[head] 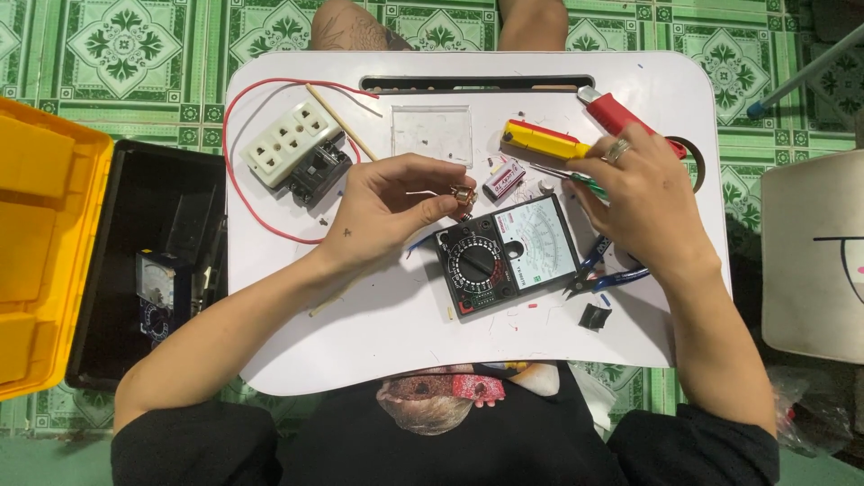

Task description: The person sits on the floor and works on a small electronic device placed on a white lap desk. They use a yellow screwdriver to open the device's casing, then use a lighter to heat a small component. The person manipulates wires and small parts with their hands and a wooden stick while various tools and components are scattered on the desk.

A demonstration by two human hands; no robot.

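Two hands over a white lap tray (297,351) on green patterned floor tiles.

Hard to read: the left hand (387,211) pinches a small brass-coloured part (463,193) between thumb and fingertips; too small to tell what it is. Thin wires run from it, mostly lost behind the fingers. The right hand (643,202) is seen from the back, ring on one finger, fingers curled down onto green-handled tweezers (567,175); only the metal tips and a bit of green show, so grip looks closed on them, contact point hidden. Blue-handled pliers (598,265) sit partly under the right wrist. The knees at the top edge are cut off.

Position: the brass part is held just above the top left corner of the black analog multimeter (504,256), between both hands, near tray centre. Tweezer tips point left toward it, a short gap apart.

Labelled items: a small red-and-white cylindrical cell (504,178) lies just above the meter, print too small to read. Yellow-and-red tester tool (544,139) and red utility knife (621,112) lie behind the right hand. White multi-socket outlet block (290,142) with looped red wire (236,171) at upper left. Clear plastic square (432,135) at top centre. Yellow-lidded black toolbox (135,225) left of the tray, a second meter inside.
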